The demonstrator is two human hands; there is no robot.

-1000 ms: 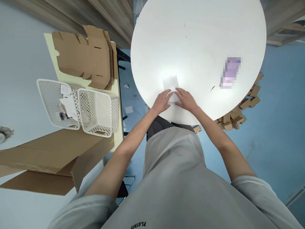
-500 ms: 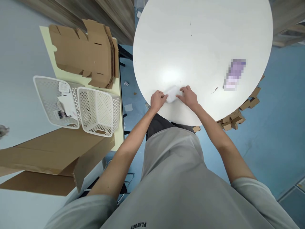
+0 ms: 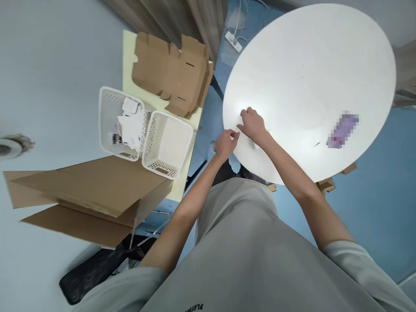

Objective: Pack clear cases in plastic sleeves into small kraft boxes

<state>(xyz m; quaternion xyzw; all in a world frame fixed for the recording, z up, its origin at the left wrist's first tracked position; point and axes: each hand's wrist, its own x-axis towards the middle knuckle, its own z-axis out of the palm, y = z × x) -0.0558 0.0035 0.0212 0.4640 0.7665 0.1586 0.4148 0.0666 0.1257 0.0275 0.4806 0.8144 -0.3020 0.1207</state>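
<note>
At the near left edge of the round white table (image 3: 312, 91), my left hand (image 3: 226, 145) is closed, thumb and forefinger drawn together in a pinch. Whatever is in that pinch is too small to make out. Just to its right, my right hand (image 3: 252, 125) is over the tabletop with curved fingers and the thumb held apart; nothing shows between them. A small white object (image 3: 256, 145) lies on the table by my right wrist, partly covered by it and hard to tell from the white surface.
On a pale yellow side table (image 3: 130, 47) at left are flat cardboard blanks (image 3: 169, 71) and two white perforated baskets (image 3: 169, 141), one with white items. A large open carton (image 3: 107, 186) stands nearer. A pixelated purple object (image 3: 343, 130) lies on the round table; a power strip (image 3: 233, 41) is on the floor.
The view has turned and shifted left. My hands have left the white object, which now lies by my right wrist. My left hand has moved to the table's edge.
</note>
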